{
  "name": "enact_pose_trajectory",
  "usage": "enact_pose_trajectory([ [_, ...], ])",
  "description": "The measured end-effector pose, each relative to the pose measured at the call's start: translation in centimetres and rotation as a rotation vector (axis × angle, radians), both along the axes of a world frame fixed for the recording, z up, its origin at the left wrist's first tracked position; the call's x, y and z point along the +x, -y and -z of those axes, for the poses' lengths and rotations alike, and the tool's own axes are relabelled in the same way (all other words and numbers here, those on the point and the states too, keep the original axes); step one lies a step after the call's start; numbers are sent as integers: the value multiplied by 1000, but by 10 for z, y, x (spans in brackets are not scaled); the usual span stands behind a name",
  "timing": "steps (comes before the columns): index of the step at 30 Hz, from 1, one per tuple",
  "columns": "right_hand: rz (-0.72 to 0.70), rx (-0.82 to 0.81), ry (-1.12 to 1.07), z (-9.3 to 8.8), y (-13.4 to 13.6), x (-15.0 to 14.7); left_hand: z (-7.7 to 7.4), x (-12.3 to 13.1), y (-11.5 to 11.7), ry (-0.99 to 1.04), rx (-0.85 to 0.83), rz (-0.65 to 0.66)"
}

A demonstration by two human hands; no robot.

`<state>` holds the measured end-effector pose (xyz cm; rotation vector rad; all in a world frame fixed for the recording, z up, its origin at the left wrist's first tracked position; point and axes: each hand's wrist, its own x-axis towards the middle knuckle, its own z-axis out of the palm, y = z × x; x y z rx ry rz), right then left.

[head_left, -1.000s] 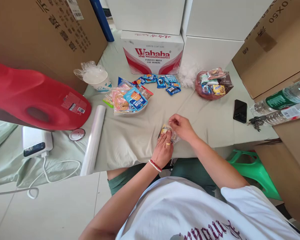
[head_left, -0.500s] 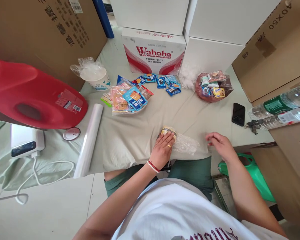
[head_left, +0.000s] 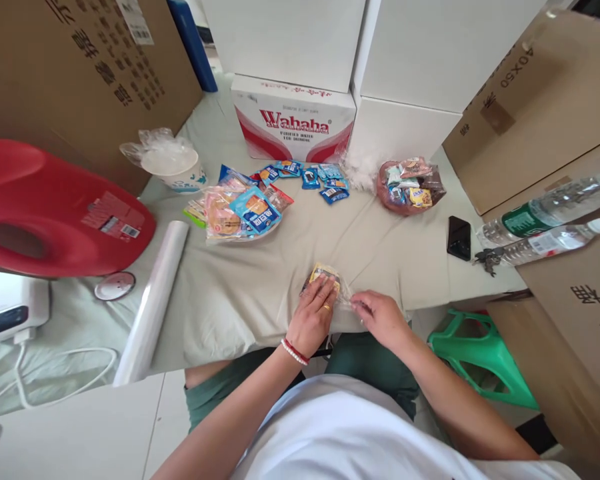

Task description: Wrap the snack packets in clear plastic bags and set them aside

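A yellow packet lies near the front edge of the table. The left hand rests flat over it, seemingly to steady it; beside it, the right hand pinches clear film, seemingly to control its end.

The cloth-covered table bears 1 yellow packet, 1 phone, 1 cup and 1 Wahaha box.
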<state>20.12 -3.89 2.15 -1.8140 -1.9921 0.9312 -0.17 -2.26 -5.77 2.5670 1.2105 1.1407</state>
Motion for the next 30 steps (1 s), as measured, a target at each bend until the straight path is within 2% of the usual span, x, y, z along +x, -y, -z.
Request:
enact_pose_trajectory([
  [4,34,110,-115,-10,-36,-5,5,4,4,9,27,-94],
  [7,-47,164,-3,-20,-65,-27,7,8,4,10,26,-67],
  [10,-174,154,160,-23,-78,-57,-1,9,5,31,6,-15],
  [13,-281,196,249,-18,-71,-78,-18,-3,13,65,-70,63],
  [16,-312,304,285,-11,-52,-86,-30,-34,24,98,-115,70],
  [19,-336,375,348,-2,-41,-90,-29,-79,28,46,-11,14],
  [23,-335,384,419,5,-48,-93,-21,-126,20,-72,59,-179],
  [26,-321,347,452,3,-57,-94,-18,-136,14,-147,57,-291],
  [30,-381,303,510,-6,-57,-88,-11,-129,11,-198,52,-330],
])
